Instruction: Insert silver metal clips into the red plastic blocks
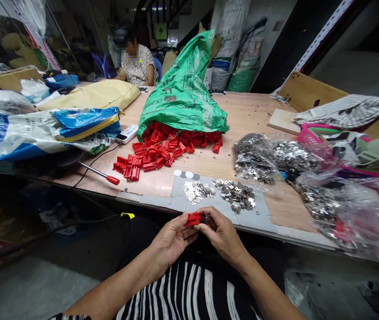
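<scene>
A red plastic part is held closely between the left hand and the right hand, with the fingers of both curled around it just above the lap. Whether a small dark piece at its end is pinched by the right fingers cannot be told. Beyond the hands, two small heaps of silver metal pieces lie on a grey mat at the edge of a wooden table. A clear plastic bag of similar pieces is placed to the right, and a pile of red plastic parts spills from a green woven sack. A red-handled screwdriver lies to the left, and a seated co-worker is seen at the far end.
</scene>
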Available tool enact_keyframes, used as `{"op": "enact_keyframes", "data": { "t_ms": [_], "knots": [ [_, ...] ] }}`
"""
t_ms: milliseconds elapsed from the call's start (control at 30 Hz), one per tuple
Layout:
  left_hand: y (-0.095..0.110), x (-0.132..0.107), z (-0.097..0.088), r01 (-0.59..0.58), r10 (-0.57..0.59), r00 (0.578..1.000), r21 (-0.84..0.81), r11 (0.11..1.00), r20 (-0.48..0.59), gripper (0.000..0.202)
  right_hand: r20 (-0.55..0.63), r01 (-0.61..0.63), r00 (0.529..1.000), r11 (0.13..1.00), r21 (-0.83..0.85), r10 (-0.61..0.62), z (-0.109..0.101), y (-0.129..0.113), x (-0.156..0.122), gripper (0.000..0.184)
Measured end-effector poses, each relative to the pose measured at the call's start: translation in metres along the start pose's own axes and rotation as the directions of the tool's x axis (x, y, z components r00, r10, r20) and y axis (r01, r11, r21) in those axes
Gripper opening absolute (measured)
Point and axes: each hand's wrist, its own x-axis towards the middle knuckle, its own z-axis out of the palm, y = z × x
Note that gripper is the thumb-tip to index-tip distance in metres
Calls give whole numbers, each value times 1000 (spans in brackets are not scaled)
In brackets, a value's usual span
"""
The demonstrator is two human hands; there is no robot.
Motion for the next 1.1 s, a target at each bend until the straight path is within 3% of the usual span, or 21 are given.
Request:
{"op": "enact_keyframes", "data": {
  "t_ms": [267,333,400,533,633,767,933,1100],
  "knots": [
    [1,2,-8,-17,17,1000,17,1000,-6,16,57,-47,997,999,16,46,-1,7,5,28],
    [3,0,-7,-65,64,998,71,995,17,19,66,-60,996,998,1,60,-7,11,11,32],
    [6,-2,-6,-189,184,982,153,970,42,22,38,-41,998,996,-78,44,-15,15,18,27],
    [11,-4,-3,-457,458,884,378,805,94,31,4,46,999,944,-327,-47,-25,26,33,18],
    [12,-2,-4,-544,548,820,526,653,168,37,10,69,997,897,-437,-71,-23,32,43,20],
    [13,-2,-8,-600,615,748,652,464,251,38,50,106,994,863,-493,-94,-17,36,51,18],
    [14,-4,-11,-630,647,684,720,291,337,38,82,112,993,835,-538,-81,-17,33,56,10],
    [13,-5,-11,-666,662,629,721,189,407,37,65,85,996,835,-543,-59,-18,32,54,7]
  ]
}}
